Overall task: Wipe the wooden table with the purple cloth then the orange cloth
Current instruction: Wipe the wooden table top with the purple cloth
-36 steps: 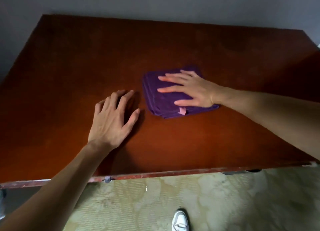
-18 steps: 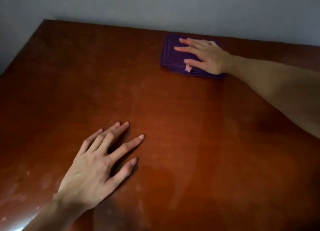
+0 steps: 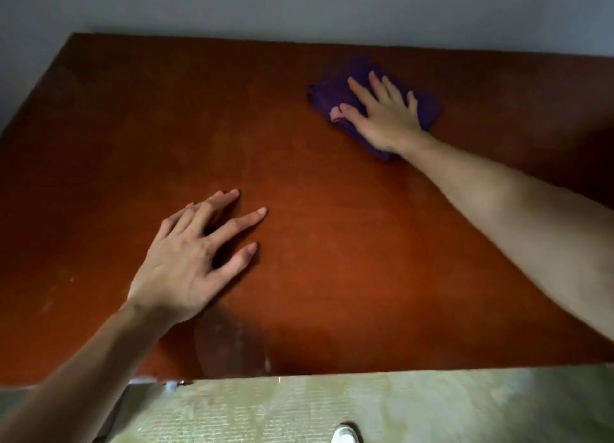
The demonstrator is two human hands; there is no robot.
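Right hand (image 3: pixel 385 117) lies flat, fingers spread, palm pressing the folded purple cloth (image 3: pixel 428 108) onto the far-right part of the wooden worktop (image 3: pixel 332 243), near the wall. Left hand (image 3: pixel 189 263), also splayed and holding nothing, braces on bare wood nearer the front edge, well apart from the cloth. Cloth looks soft, light, prob. apt to bunch or unfold; flat-palm pressure over its middle seems best hold. Pink tag (image 3: pixel 335 113) shows by the thumb. Orange cloth not in view.
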